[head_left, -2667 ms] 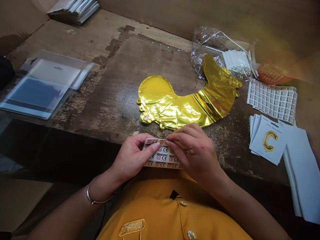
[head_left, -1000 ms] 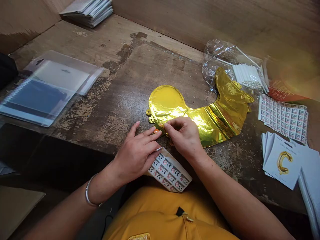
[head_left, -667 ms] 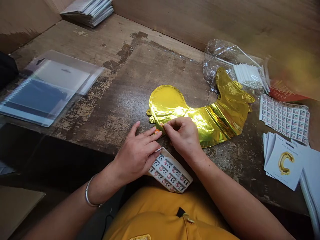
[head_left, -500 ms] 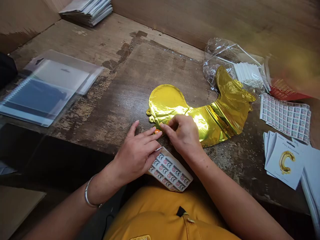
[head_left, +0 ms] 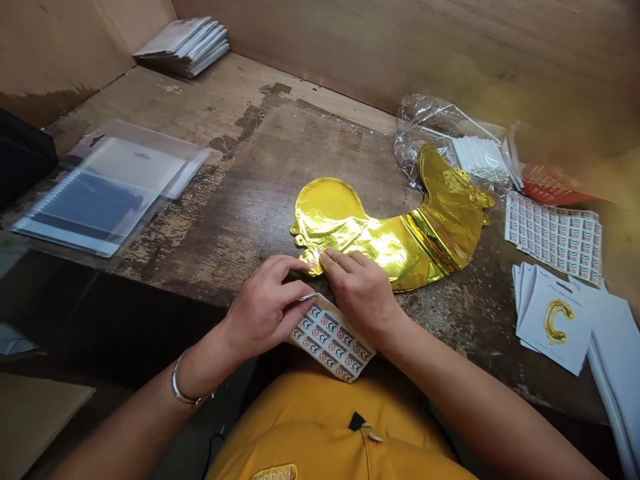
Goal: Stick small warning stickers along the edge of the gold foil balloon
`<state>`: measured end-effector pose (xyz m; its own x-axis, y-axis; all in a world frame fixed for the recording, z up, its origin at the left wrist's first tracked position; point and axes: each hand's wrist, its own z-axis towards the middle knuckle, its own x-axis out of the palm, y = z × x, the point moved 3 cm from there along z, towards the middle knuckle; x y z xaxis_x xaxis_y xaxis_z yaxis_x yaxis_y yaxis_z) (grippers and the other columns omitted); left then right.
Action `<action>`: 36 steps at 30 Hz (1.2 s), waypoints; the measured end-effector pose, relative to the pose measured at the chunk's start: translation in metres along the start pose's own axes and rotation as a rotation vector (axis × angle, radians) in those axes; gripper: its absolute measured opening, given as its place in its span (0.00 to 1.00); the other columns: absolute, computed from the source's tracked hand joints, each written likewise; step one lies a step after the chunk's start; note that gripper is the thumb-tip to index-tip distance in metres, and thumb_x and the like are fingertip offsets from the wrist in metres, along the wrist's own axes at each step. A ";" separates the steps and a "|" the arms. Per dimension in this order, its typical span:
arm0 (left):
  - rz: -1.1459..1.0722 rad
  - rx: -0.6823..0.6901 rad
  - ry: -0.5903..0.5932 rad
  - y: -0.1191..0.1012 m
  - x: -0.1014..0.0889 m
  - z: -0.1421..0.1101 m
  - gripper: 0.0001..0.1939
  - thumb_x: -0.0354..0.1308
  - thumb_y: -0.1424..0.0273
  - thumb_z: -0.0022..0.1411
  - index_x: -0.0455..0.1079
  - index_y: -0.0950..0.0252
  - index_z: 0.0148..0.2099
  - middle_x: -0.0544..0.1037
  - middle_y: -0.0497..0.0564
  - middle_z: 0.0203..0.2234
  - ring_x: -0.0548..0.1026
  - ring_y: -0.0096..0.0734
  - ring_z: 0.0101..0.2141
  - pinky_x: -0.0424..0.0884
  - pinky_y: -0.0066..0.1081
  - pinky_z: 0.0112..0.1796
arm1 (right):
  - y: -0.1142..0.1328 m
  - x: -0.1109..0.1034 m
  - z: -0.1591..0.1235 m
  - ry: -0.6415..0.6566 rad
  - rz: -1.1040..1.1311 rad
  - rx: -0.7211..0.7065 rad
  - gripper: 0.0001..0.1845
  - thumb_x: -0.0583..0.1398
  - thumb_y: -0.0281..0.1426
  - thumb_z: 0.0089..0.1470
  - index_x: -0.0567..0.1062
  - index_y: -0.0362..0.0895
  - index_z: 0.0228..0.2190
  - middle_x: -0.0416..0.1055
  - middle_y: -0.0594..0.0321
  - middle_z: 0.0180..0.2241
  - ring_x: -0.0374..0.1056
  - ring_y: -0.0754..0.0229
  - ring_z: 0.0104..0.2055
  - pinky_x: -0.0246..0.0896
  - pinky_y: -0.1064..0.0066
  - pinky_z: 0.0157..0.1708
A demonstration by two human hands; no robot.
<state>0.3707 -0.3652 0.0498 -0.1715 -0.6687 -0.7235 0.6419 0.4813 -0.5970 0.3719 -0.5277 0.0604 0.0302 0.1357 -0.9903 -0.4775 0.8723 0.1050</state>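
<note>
A flat gold foil balloon (head_left: 385, 243), curved like a C, lies on the wooden table in front of me. My left hand (head_left: 267, 303) pinches a sheet of CE stickers (head_left: 337, 340) between thumb and fingers. The sheet hangs over the table's front edge, above my lap. The left index fingertip also touches the small tail at the balloon's lower left end. My right hand (head_left: 363, 290) has its fingers closed together on the foil beside that tail. What lies under the right fingertips is hidden.
Clear plastic sleeves (head_left: 105, 187) lie on the left, and stacked papers (head_left: 185, 45) at the back. To the right are a clear bag with white sticks (head_left: 480, 159), another sticker sheet (head_left: 555, 237) and balloon cards (head_left: 555, 320). A yellowish blur covers the upper right.
My right hand has gone from a raised pinch to fingers pressed down on the foil. My left fingers have curled in, and the orange spot near them no longer shows. The view has shifted slightly.
</note>
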 end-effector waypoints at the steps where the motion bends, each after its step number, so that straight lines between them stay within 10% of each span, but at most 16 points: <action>1: 0.005 -0.010 -0.030 -0.001 -0.001 -0.001 0.06 0.57 0.72 0.62 0.76 0.63 0.37 0.72 0.56 0.46 0.69 0.40 0.48 0.67 0.41 0.49 | 0.000 0.002 0.001 0.003 -0.015 0.013 0.17 0.50 0.25 0.61 0.75 0.37 0.46 0.74 0.47 0.47 0.67 0.51 0.41 0.61 0.62 0.39; 9: 0.121 -0.003 -0.110 -0.009 -0.005 0.002 0.06 0.58 0.71 0.61 0.76 0.64 0.35 0.63 0.59 0.57 0.62 0.48 0.56 0.62 0.49 0.55 | -0.032 -0.009 0.020 -0.102 0.389 0.354 0.16 0.59 0.36 0.56 0.73 0.43 0.20 0.66 0.66 0.20 0.58 0.65 0.24 0.49 0.72 0.26; 15: 0.148 0.155 0.014 -0.017 -0.005 0.021 0.06 0.57 0.69 0.62 0.75 0.62 0.36 0.70 0.56 0.54 0.65 0.45 0.57 0.58 0.50 0.59 | -0.056 -0.008 0.034 0.111 0.817 0.437 0.24 0.56 0.40 0.56 0.63 0.43 0.13 0.50 0.73 0.13 0.46 0.70 0.18 0.39 0.72 0.20; 21: 0.092 0.247 0.166 -0.004 0.014 0.036 0.08 0.54 0.70 0.64 0.74 0.64 0.36 0.72 0.57 0.53 0.69 0.42 0.54 0.65 0.44 0.56 | -0.055 -0.013 0.031 -0.041 0.825 0.534 0.21 0.56 0.40 0.54 0.63 0.44 0.15 0.55 0.71 0.16 0.50 0.68 0.20 0.44 0.73 0.21; 25: 0.039 0.208 0.188 0.001 0.018 0.037 0.08 0.53 0.70 0.63 0.73 0.65 0.36 0.75 0.56 0.42 0.71 0.40 0.46 0.70 0.39 0.47 | -0.034 -0.025 0.011 -0.248 0.505 0.376 0.12 0.59 0.36 0.51 0.72 0.41 0.35 0.71 0.57 0.33 0.64 0.57 0.35 0.60 0.66 0.36; 36: 0.060 0.200 0.210 -0.003 0.014 0.036 0.11 0.52 0.70 0.64 0.72 0.63 0.31 0.74 0.53 0.30 0.69 0.37 0.36 0.67 0.35 0.38 | -0.026 -0.019 -0.001 -0.054 0.264 0.167 0.19 0.59 0.28 0.51 0.69 0.39 0.46 0.66 0.48 0.52 0.61 0.49 0.53 0.59 0.58 0.53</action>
<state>0.3939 -0.3967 0.0536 -0.2665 -0.5009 -0.8235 0.7866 0.3807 -0.4861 0.3830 -0.5536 0.0768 -0.0265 0.3888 -0.9209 -0.3245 0.8680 0.3758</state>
